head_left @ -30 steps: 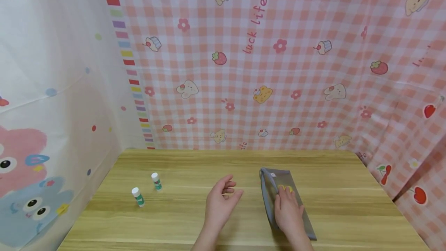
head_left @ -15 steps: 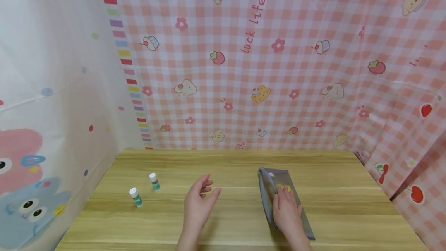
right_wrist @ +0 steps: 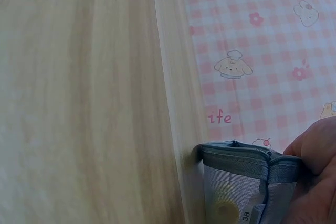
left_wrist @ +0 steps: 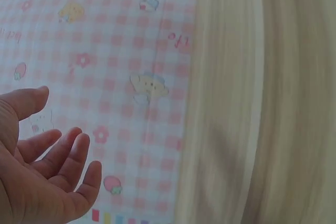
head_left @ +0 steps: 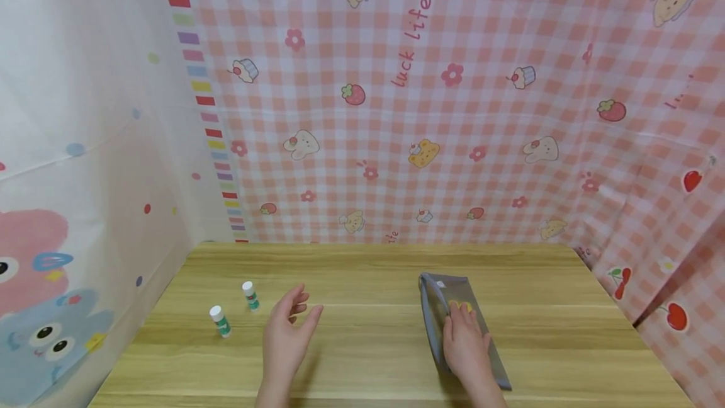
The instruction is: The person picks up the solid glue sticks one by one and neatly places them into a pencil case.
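Over the last second our left hand (head_left: 285, 335) slides leftward across the bench (head_left: 362, 357), well away from the grey mesh pouch (head_left: 456, 292), and now hangs near two white-capped tubes (head_left: 221, 322). Its fingers curve loosely, thumb apart, holding nothing. Our right hand (head_left: 467, 348) stays on the pouch at our right, fingers laid over it; we cannot tell whether the thumb pinches it. The pouch's mouth gapes leftward, so we judge the tubes are being approached for packing.

L & R hands (head_left: 286, 335) (head_left: 467, 342) bare, fingertips (left_wrist: 94, 168) rounded, wrists (head_left: 277, 371) & visible pt. of forearms (head_left: 491, 396) also bare
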A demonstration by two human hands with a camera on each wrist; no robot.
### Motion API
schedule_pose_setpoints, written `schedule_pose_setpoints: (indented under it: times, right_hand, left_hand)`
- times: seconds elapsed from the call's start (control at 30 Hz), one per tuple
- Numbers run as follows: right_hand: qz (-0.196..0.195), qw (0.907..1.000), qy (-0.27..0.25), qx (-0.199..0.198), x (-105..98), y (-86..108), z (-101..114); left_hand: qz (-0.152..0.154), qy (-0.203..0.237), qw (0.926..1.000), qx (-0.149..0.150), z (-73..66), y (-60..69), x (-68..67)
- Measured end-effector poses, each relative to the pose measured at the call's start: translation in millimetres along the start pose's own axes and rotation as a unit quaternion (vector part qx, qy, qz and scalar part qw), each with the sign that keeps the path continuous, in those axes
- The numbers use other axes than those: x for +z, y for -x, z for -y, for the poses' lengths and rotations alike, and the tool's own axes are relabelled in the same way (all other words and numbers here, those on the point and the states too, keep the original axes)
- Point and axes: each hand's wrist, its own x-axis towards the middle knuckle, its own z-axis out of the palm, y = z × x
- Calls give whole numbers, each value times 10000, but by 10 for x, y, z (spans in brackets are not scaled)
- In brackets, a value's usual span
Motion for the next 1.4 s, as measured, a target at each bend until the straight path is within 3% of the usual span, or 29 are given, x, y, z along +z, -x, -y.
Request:
schedule_pose_setpoints:
  times: [0.3,0.7,1.03,1.23,1.4]
  right_hand:
    - [-7,10000,0,-49,2,-4,-6]
    - [9,10000,-62,-12,1,6,-5]
    - [1,10000,6,-28,-4,2,2]
    - [63,10000,-10,4,-3,-3,4]
    - [83,10000,-6,15,-8,-5,5]
  left_hand:
    - [-350,-228,9990,125,128,-40,-180]
    - [-501,-352,9981,-117,246,-15,-412]
    - [-1040,-539,9928,-231,363,-29,-684]
    - [-1290,-603,9885,-518,429,-29,-851]
    - [-1626,-373,9826,-821,503,-38,-957]
